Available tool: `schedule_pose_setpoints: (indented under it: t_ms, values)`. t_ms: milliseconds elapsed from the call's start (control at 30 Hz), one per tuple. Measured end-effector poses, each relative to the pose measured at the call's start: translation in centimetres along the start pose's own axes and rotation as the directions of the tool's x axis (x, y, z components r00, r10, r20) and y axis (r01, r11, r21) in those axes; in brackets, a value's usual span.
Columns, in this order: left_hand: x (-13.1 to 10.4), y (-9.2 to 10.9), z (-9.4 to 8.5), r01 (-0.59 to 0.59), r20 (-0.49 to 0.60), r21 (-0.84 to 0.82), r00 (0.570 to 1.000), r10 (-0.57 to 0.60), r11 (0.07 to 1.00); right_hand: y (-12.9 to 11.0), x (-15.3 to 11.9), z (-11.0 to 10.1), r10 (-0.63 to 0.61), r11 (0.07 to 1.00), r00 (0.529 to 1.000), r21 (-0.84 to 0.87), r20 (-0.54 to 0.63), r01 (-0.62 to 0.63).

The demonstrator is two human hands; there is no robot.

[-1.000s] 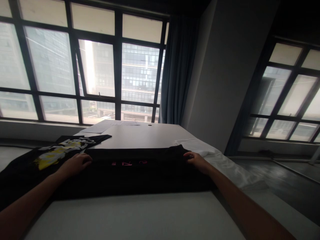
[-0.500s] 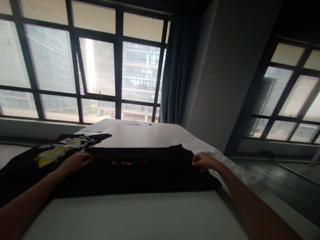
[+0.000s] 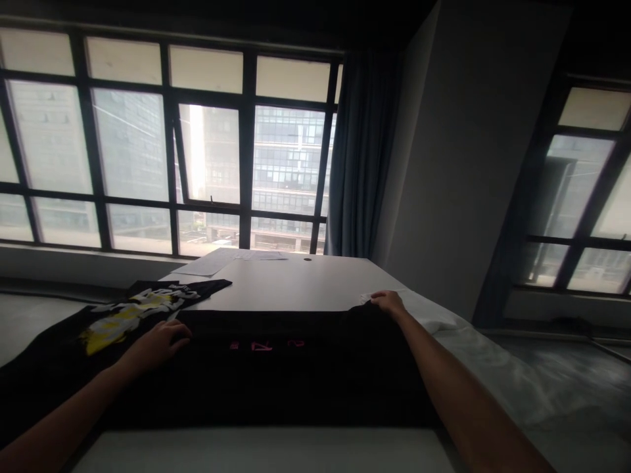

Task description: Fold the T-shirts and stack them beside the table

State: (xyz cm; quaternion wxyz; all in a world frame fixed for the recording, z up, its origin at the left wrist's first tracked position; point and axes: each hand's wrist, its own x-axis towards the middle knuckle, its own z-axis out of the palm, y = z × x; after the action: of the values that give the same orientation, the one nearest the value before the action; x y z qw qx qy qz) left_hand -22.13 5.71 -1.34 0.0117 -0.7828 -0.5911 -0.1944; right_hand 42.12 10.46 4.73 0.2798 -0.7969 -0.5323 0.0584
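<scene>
Head view: right hand (image 3: 389, 305) pinches the far-right corner of the black garment (image 3: 296, 384) on the white table (image 3: 290, 282), left hand (image 3: 160, 343) curls near its left end, grip impossible to tell, and one uneven tug could skew everything.

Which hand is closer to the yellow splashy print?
Left. The left hand is beside the print; the right hand is at the far right corner of the black cloth.
</scene>
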Motion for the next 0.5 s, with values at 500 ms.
schedule_pose_setpoints:
  t_ms: [500]
  values:
    - [0.2,-2.0,-0.1,0.093,0.007,-0.04,0.996,-0.093,0.995,3.6,-2.2,0.7,-0.004,0.934,0.994,-0.354,0.113,0.044]
